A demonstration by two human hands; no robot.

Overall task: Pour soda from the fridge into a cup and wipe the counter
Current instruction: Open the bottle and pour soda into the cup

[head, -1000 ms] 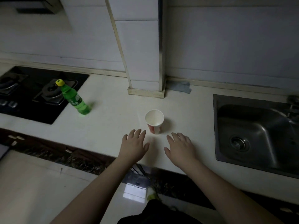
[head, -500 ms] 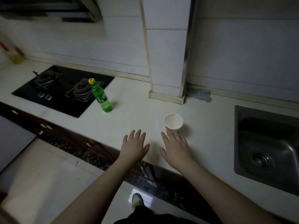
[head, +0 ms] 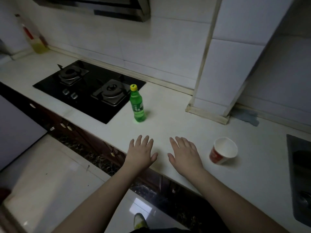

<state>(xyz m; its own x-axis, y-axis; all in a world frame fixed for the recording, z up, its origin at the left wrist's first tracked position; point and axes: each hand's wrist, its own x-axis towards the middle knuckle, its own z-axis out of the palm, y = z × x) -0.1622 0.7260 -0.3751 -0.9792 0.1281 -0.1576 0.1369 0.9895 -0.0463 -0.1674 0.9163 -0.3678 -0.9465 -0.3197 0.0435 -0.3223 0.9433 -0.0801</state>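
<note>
Nearest the camera, the person's two forearms reach out over the front edge of the counter [head: 176, 118]. The left hand [head: 141, 153] and the right hand [head: 184, 153] lie side by side, palms down, fingers spread and flat; both are empty and grip nothing.

Just to the right of the right hand, not touching it, stands the paper cup [head: 223, 150], red on the outside and white inside, upright and apparently empty. Farther back, beyond the left hand, the green soda bottle [head: 137, 105] stands upright on the counter just beside the stove [head: 89, 89]. Its yellow cap [head: 133, 87] is on. Against the wall behind the tiled pillar lies a blue-grey cloth [head: 247, 116], and the edge of the sink [head: 299, 179] shows at far right.

Since the bottle is out on the counter and capped, the step in hand looks like the start of pouring. The next move likely calls for reaching forward to take the bottle, twisting off the cap, and bringing it over the cup. The cloth would serve for wiping afterwards.
</note>
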